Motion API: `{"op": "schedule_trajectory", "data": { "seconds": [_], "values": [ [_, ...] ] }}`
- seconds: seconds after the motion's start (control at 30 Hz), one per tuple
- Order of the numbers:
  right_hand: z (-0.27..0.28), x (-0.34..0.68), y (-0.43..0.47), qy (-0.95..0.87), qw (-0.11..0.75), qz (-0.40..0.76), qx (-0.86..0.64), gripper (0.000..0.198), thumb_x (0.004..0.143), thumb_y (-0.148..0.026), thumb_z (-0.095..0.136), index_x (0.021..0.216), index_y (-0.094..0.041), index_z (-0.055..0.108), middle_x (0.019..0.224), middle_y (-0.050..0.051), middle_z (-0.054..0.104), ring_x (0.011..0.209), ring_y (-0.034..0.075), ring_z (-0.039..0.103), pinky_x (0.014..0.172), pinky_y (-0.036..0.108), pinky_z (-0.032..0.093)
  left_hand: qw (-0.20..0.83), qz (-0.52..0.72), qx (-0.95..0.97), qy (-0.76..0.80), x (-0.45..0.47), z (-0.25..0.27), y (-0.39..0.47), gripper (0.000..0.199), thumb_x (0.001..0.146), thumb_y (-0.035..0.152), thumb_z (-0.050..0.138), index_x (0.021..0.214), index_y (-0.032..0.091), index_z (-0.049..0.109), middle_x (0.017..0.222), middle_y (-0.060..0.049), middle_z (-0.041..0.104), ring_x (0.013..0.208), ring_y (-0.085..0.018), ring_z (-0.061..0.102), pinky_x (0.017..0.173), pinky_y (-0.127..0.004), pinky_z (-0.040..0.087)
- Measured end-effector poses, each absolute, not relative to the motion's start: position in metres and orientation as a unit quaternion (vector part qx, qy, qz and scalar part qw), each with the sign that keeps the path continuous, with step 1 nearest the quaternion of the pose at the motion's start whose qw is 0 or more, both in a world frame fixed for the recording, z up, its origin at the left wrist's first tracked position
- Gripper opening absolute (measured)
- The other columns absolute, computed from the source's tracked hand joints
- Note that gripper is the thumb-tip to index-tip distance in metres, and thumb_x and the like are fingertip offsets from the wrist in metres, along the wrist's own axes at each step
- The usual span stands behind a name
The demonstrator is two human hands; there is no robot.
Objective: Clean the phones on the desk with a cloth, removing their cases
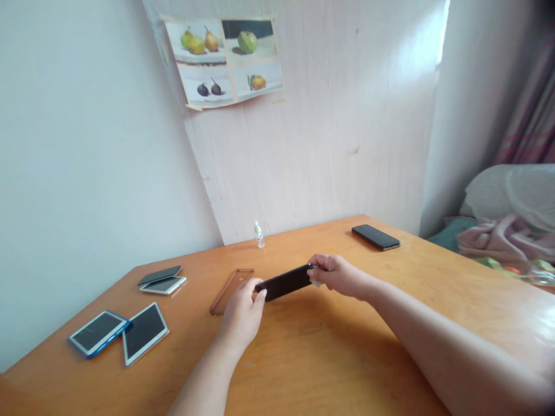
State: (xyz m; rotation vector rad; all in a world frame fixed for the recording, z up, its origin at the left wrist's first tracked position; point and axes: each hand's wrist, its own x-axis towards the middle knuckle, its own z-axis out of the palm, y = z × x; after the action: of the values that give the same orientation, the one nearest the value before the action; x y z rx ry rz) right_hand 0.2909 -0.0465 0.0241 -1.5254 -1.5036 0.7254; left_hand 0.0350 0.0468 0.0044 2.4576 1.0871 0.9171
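A black smartphone [286, 282] is held tilted above the wooden table, its dark face toward me. My left hand [244, 309] grips its left end, thumb in front and fingers behind. At the other end, my right hand [332, 273] pinches the phone's right edge. Something small and white [315, 282] shows under the right fingertips; I cannot make out what it is. Just behind my left hand lies a clear, pinkish-brown phone case [229, 289], partly hidden by that hand.
On the left are a blue-cased tablet [99, 333], a white tablet [145, 333] touching it, and a white device [163, 285] with a dark cover [159, 275]. A small pump bottle [259, 236] stands at the back of the table [303, 370]. Another black phone [375, 237] lies back right.
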Motion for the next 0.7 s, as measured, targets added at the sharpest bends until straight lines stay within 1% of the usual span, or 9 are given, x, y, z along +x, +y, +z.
{"op": "schedule_trajectory", "data": {
  "seconds": [0.1, 0.23, 0.3, 0.37, 0.43, 0.5, 0.57, 0.63, 0.7],
  "values": [
    [0.015, 0.302, -0.039, -0.580, 0.439, 0.317, -0.609, 0.013, 0.085, -0.033, 0.057, 0.087, -0.020, 0.059, 0.071, -0.002, 0.063, 0.056, 0.009, 0.050, 0.053, 0.021, 0.041, 0.235, 0.313, 0.850, 0.353, 0.037, 0.006, 0.044, 0.020, 0.089, 0.030, 0.052, 0.102, 0.020, 0.063, 0.085, -0.002, 0.070, 0.080, -0.018, 0.065, 0.072, -0.028, 0.045],
    [0.007, 0.312, -0.034, -0.543, 0.462, 0.312, -0.628, 0.013, 0.080, -0.030, 0.063, 0.086, -0.019, 0.061, 0.067, -0.001, 0.062, 0.055, 0.010, 0.053, 0.052, 0.022, 0.042, 0.269, 0.310, 0.848, 0.334, 0.043, 0.008, 0.034, 0.019, 0.087, 0.033, 0.055, 0.095, 0.019, 0.066, 0.078, -0.001, 0.069, 0.073, -0.018, 0.063, 0.067, -0.026, 0.042],
    [0.006, 0.315, -0.032, -0.516, 0.485, 0.291, -0.644, 0.020, 0.080, -0.030, 0.063, 0.095, -0.019, 0.060, 0.066, -0.002, 0.060, 0.053, 0.010, 0.053, 0.052, 0.022, 0.043, 0.276, 0.317, 0.845, 0.332, 0.046, 0.008, 0.030, 0.019, 0.087, 0.033, 0.055, 0.093, 0.019, 0.066, 0.077, 0.000, 0.068, 0.072, -0.017, 0.062, 0.067, -0.025, 0.042],
    [0.007, 0.318, -0.031, -0.488, 0.511, 0.262, -0.657, 0.029, 0.081, -0.030, 0.061, 0.106, -0.018, 0.054, 0.069, -0.002, 0.061, 0.054, 0.011, 0.055, 0.052, 0.023, 0.043, 0.274, 0.324, 0.844, 0.327, 0.048, 0.007, 0.026, 0.018, 0.088, 0.033, 0.054, 0.093, 0.020, 0.066, 0.077, 0.000, 0.068, 0.072, -0.016, 0.062, 0.067, -0.025, 0.042],
    [0.009, 0.318, -0.030, -0.468, 0.534, 0.239, -0.662, 0.029, 0.083, -0.031, 0.058, 0.109, -0.018, 0.051, 0.073, -0.001, 0.062, 0.058, 0.011, 0.058, 0.053, 0.023, 0.042, 0.264, 0.328, 0.847, 0.323, 0.051, 0.006, 0.023, 0.017, 0.089, 0.032, 0.054, 0.092, 0.020, 0.065, 0.078, 0.001, 0.068, 0.073, -0.016, 0.061, 0.068, -0.025, 0.042],
    [0.012, 0.316, -0.030, -0.467, 0.548, 0.224, -0.657, 0.024, 0.084, -0.035, 0.056, 0.102, -0.019, 0.053, 0.075, 0.000, 0.063, 0.062, 0.012, 0.060, 0.053, 0.022, 0.041, 0.255, 0.329, 0.852, 0.319, 0.053, 0.006, 0.021, 0.015, 0.089, 0.031, 0.054, 0.092, 0.021, 0.065, 0.080, 0.001, 0.068, 0.075, -0.016, 0.062, 0.070, -0.025, 0.041],
    [0.015, 0.312, -0.032, -0.490, 0.537, 0.198, -0.658, 0.022, 0.085, -0.039, 0.056, 0.095, -0.020, 0.058, 0.072, 0.000, 0.063, 0.061, 0.013, 0.059, 0.053, 0.023, 0.039, 0.249, 0.326, 0.855, 0.317, 0.054, 0.006, 0.019, 0.014, 0.089, 0.029, 0.054, 0.092, 0.021, 0.065, 0.082, 0.000, 0.069, 0.078, -0.016, 0.062, 0.072, -0.025, 0.042],
    [0.018, 0.308, -0.035, -0.521, 0.496, 0.130, -0.682, 0.023, 0.085, -0.043, 0.055, 0.086, -0.021, 0.063, 0.067, 0.000, 0.062, 0.061, 0.014, 0.058, 0.054, 0.025, 0.038, 0.247, 0.323, 0.858, 0.314, 0.054, 0.006, 0.017, 0.014, 0.090, 0.028, 0.053, 0.093, 0.022, 0.065, 0.085, 0.000, 0.069, 0.081, -0.016, 0.062, 0.074, -0.025, 0.042],
    [0.020, 0.302, -0.039, -0.539, 0.445, 0.044, -0.714, 0.026, 0.087, -0.044, 0.053, 0.080, -0.022, 0.066, 0.067, 0.001, 0.063, 0.064, 0.016, 0.058, 0.057, 0.026, 0.037, 0.247, 0.320, 0.859, 0.313, 0.055, 0.006, 0.017, 0.014, 0.090, 0.028, 0.053, 0.094, 0.022, 0.065, 0.088, 0.000, 0.070, 0.083, -0.017, 0.063, 0.075, -0.025, 0.042]
  ]
}}
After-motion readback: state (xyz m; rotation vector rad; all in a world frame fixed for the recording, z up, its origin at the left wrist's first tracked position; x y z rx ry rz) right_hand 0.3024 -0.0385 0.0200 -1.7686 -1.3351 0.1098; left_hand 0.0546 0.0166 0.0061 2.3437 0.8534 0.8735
